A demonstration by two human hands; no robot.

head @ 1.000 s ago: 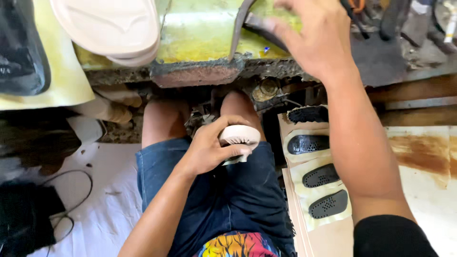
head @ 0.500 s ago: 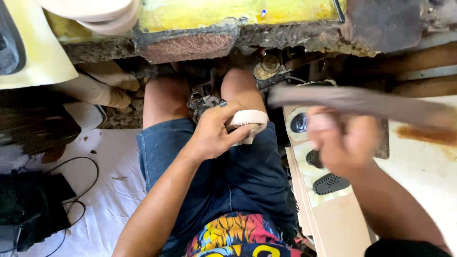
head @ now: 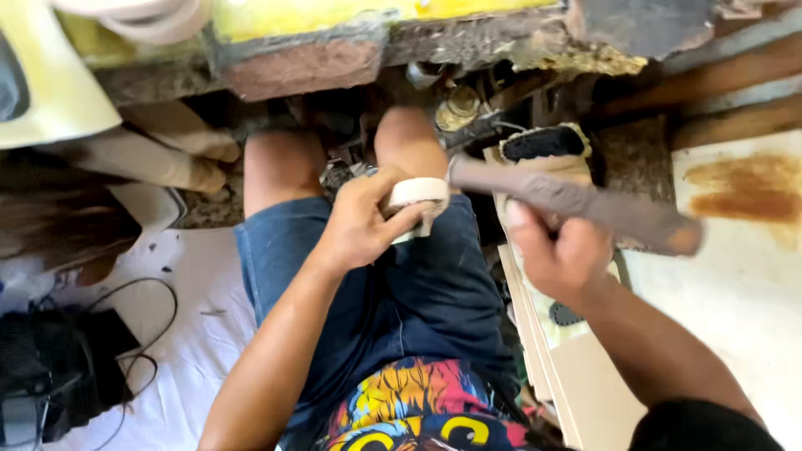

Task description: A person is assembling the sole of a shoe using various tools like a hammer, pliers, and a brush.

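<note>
**Two hands, sole and tool over the lap**

The left hand [head: 359,225] curls over the right thigh, fingers pinching a pale sole [head: 415,194] at its tip. The right hand [head: 561,255] is fisted round a long brown tool [head: 576,203], whose end lies just beside the sole. Both hang above blue shorts [head: 401,301], below the desk's [head: 301,63] near edge. Dark soles [head: 543,144] lie on boards [head: 585,376] at right.

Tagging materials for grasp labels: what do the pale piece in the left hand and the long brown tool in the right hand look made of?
Pale rounded sole-like piece in the left hand: probably foam or rubber, matte cream, smooth edge. Long brown flat tool in the right hand: possibly wood or rusted metal, with a dull, grimy, motion-blurred surface, so I cannot tell.
</note>
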